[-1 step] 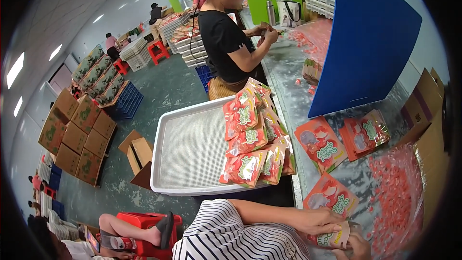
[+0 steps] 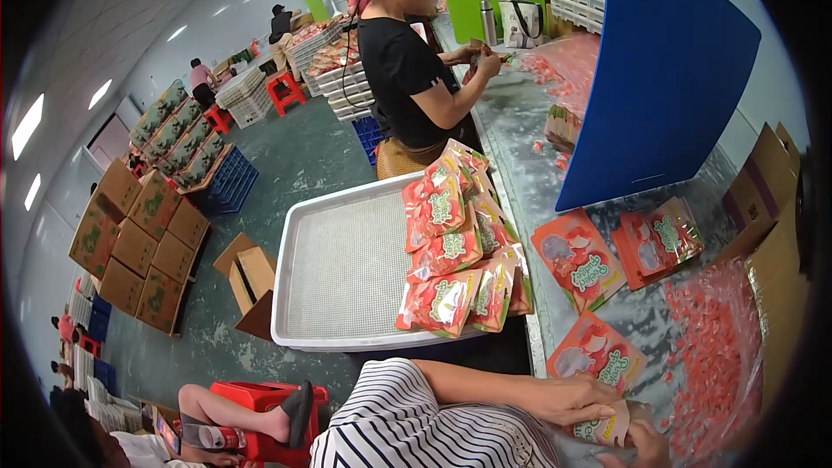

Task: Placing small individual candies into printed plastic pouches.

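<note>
Holds a rectangular red-and-cream plastic pouch (image 2: 600,430) at a mottled grey worktop (image 2: 652,316) with left fingers (image 2: 598,393) and right fingers (image 2: 643,437) closed on it, best pinched lightly against creasing.

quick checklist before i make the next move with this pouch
1. Pouch steady: ok, the left hand and right hand both hold it.
2. Pouch sealed: cannot tell, fingers cover part of its edge.
3. Room in the white tray: ok, bare mesh shows across its left part.
4. Filled pouches in the tray lying separately: not ok, they overlap.
5. More pouches close by: ok, a stack lies on the table.
</note>
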